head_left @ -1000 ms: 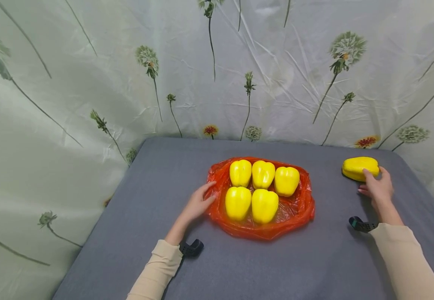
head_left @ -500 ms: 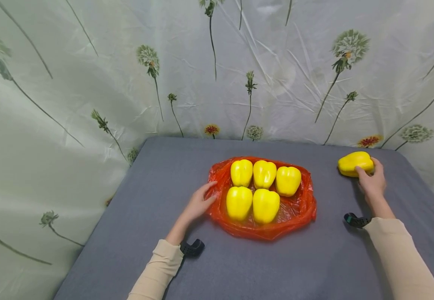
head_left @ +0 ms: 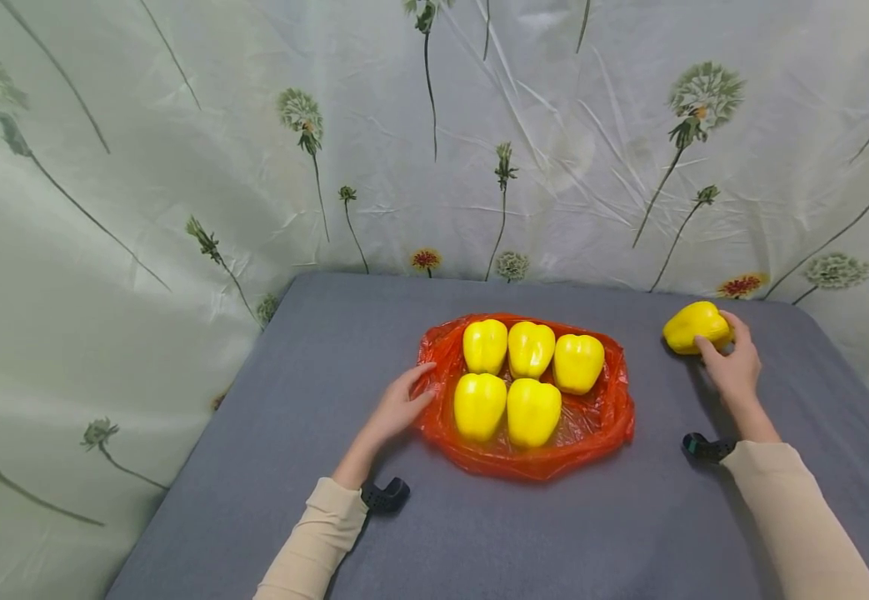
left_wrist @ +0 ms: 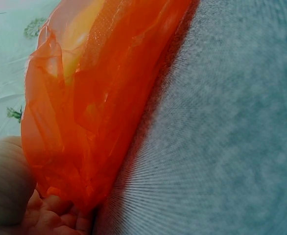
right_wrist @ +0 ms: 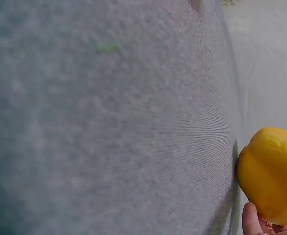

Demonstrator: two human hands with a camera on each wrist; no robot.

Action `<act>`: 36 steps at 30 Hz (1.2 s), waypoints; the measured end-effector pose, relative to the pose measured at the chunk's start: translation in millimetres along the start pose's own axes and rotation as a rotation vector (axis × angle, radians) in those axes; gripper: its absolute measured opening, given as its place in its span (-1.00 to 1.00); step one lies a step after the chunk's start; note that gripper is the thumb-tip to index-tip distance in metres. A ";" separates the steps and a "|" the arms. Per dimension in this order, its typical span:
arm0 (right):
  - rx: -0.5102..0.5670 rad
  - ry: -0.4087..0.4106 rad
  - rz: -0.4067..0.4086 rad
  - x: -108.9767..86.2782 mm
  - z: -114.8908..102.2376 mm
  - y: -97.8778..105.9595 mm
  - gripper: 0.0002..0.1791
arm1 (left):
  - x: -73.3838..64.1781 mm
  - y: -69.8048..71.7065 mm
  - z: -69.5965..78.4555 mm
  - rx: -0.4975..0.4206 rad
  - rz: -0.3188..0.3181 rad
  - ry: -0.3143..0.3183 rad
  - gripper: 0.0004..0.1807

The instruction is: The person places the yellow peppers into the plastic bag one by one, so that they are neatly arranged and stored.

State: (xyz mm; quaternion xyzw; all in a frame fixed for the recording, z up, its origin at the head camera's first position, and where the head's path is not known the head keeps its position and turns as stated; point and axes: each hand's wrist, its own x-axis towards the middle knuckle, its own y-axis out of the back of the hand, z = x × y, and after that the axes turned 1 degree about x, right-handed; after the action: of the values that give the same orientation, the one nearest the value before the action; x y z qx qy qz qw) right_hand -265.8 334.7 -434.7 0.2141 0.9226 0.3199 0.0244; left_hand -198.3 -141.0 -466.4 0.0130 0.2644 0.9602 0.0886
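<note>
In the head view, a red plastic bag (head_left: 546, 467) lies spread on the table, its rim folded down around several yellow bell peppers (head_left: 531, 412) standing in two rows. My left hand (head_left: 397, 408) holds the bag's left side, thumb and forefinger on either side of the plastic; the left wrist view shows curled fingers (left_wrist: 55, 218) against the bag (left_wrist: 94, 127). Toward the table's far right, my right hand (head_left: 734, 367) grips another yellow bell pepper (head_left: 695, 327) that lies on its side. That pepper (right_wrist: 273, 176) appears low at the right in the right wrist view, fingertips beneath it.
A grey cloth covers the table (head_left: 554, 542). Behind it and along the left hangs a pale curtain (head_left: 374, 125) printed with dandelions. Bare tabletop lies between the bag and the pepper in my right hand. Each wrist wears a black band (head_left: 387, 497).
My right hand has moved left with the bell pepper, which has turned a little and come nearer the bag. The left hand and the bag have stayed put.
</note>
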 end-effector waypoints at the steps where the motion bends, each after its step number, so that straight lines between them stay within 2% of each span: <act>1: 0.005 0.002 -0.002 -1.0 -0.2 0.4 -0.34 | 0.0 -0.1 0.2 0.001 0.002 -0.006 -0.47; 12: 0.197 0.022 -0.082 -17.6 -5.5 8.1 -0.35 | 0.5 -0.8 0.2 0.017 0.014 -0.022 -0.47; 18: 0.275 0.049 -0.079 -29.5 -7.5 11.4 -0.37 | -0.1 -0.5 1.5 0.007 0.015 -0.038 -0.46; 23: 0.368 0.121 -0.094 -41.4 -12.5 13.9 -0.39 | -0.8 -0.2 1.4 0.005 0.005 -0.028 -0.46; 29: 0.573 0.227 -0.175 -61.4 -19.9 11.8 -0.38 | -1.0 -0.3 0.1 0.004 -0.003 -0.028 -0.46; 31: 0.591 0.249 -0.189 -68.7 -22.1 10.0 -0.38 | -1.2 -0.3 0.4 0.004 -0.005 -0.027 -0.46; 36: 0.411 0.314 -0.214 -88.1 -30.3 8.9 -0.37 | -1.3 -0.1 1.6 0.001 -0.008 -0.026 -0.46</act>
State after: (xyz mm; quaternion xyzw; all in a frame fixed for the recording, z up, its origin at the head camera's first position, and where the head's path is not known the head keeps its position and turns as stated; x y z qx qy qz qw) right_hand -188.1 287.3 -413.3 0.0638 0.9780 0.1510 -0.1293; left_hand -196.9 -140.3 -465.1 0.0244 0.2637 0.9595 0.0960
